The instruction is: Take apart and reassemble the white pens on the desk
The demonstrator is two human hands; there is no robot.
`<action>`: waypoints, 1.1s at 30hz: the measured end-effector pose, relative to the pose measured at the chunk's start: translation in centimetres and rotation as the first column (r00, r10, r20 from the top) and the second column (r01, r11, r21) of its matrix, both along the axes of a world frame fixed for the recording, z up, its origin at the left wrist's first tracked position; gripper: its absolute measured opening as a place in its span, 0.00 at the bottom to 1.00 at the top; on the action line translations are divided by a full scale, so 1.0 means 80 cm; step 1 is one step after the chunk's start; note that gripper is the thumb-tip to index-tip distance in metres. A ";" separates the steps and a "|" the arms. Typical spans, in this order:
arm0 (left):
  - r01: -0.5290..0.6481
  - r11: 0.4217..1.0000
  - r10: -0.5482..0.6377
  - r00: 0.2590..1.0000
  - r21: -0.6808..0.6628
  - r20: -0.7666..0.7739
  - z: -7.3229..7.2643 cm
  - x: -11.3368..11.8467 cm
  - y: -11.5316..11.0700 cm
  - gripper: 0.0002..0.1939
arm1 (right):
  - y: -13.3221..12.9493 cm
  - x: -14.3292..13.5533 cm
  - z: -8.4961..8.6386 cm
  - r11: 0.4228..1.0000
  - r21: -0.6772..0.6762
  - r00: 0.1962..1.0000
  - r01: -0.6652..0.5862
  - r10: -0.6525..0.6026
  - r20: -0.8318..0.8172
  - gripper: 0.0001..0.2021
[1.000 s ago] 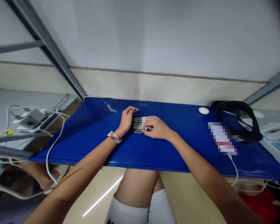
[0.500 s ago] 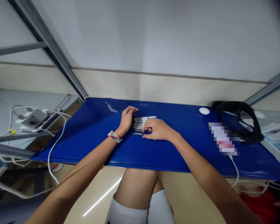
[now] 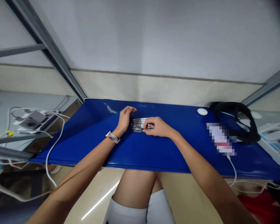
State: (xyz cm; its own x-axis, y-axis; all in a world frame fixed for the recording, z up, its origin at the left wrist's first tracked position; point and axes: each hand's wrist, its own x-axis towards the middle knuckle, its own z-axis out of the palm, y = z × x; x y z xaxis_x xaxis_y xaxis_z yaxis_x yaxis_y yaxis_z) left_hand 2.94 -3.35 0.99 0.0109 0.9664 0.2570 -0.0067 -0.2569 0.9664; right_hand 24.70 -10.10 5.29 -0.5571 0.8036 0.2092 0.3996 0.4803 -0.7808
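Several white pens with grey grips (image 3: 139, 121) lie side by side in a row on the blue table (image 3: 84, 137), their dark tips pointing left. My right hand (image 3: 158, 127) is closed in a pinch on a pen (image 3: 137, 127) at the near side of the row. That pen slants slightly across its neighbours, and my fingers cover its rear part. Just left of the tips, my left hand (image 3: 125, 119) rests on its edge with loosely bent fingers apart, holding nothing. A patterned band circles my left wrist.
At the right are a white rounded object (image 3: 202, 111), a black strap-like headset (image 3: 238, 121) and a blurred-out device (image 3: 220, 138) with a white cable. Grey metal posts (image 3: 58, 62) frame the table. Cables and a power strip (image 3: 37, 121) lie at the left.
My right hand has moved slightly away from me, bringing the nearest pen from a small gap up against the row. My left hand stays by the tips.
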 end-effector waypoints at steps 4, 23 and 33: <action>0.067 0.997 -0.068 0.997 0.034 0.041 0.002 -0.001 0.000 0.20 | 0.013 0.009 -0.007 0.985 -0.068 0.978 0.159 -0.167 -0.127 0.05; 0.118 0.982 -0.077 0.963 0.147 -0.257 0.017 -0.002 -0.013 0.12 | 0.052 0.033 -0.038 0.859 -0.413 0.721 0.303 -0.490 -0.490 0.17; 0.078 0.983 -0.043 0.979 0.167 -0.202 0.013 -0.008 -0.006 0.13 | 0.049 0.031 -0.034 0.848 -0.469 0.665 0.246 -0.500 -0.555 0.18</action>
